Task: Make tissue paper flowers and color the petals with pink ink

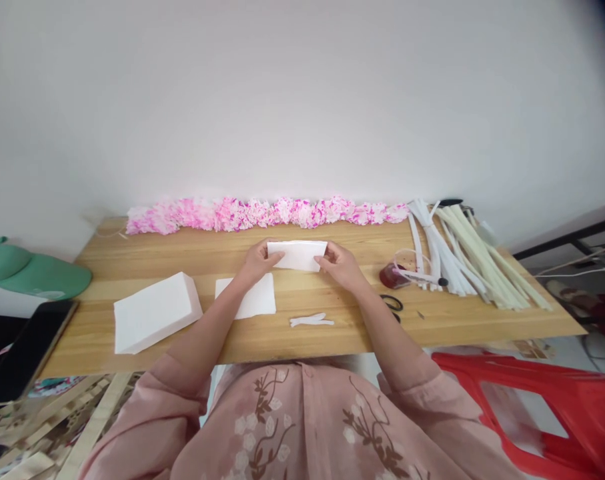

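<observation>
Left hand [258, 262] and right hand [342, 265] pinch opposite ends of a white paper piece [297, 257] over the desk [282, 341], mid-scene. The left forearm [227, 303] partly covers a flat sheet [261, 297]; a paper stack [155, 312] lies left, scissors [393, 297] right, pink ruffles [282, 213] far.

White paper [296, 257]: plain, oblong, seemingly more than one layer along its top edge.
Paper's pose: long side running crosswise before you, broad face toward you.
Paper's ends: pinched between your left hand [261, 261] and right hand [340, 264], thumbs on its face.
</observation>
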The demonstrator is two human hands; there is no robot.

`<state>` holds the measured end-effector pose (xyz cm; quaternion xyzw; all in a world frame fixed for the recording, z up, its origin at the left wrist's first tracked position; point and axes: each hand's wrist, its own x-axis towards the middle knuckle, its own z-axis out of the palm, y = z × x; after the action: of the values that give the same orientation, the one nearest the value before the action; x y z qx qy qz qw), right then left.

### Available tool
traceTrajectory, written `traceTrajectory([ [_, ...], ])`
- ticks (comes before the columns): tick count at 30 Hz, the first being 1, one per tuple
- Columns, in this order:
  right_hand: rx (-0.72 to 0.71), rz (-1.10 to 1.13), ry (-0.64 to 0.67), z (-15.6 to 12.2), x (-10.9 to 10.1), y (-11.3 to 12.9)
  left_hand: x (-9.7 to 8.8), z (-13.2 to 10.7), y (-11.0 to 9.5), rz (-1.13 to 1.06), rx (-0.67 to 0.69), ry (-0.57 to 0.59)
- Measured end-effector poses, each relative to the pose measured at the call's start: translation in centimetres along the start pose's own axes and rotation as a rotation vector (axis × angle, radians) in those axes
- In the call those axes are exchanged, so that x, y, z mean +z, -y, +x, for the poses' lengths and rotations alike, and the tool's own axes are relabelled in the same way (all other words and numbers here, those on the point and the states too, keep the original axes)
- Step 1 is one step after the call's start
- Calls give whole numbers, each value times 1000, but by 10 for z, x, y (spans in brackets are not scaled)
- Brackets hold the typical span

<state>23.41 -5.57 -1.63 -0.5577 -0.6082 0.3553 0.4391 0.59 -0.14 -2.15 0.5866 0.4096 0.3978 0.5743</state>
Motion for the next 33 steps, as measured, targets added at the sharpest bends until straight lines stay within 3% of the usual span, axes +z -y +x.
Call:
traceTrajectory([
  [14,62,-69,46,-1,0,1,6,-6,-13,-54,1,-24],
  [22,40,23,-88,-1,-4,10,7,-7,-16,-94,-7,-31],
  [26,-60,-197,-194,1,-14,37,2,-1,-10,-97,36,-89],
  [30,-232,-499,-446,2,-25,69,-6,5,-8,-62,85,-202],
  [33,-352,-750,-449,-5,-21,75,-11,2,-21,70,158,-239],
])
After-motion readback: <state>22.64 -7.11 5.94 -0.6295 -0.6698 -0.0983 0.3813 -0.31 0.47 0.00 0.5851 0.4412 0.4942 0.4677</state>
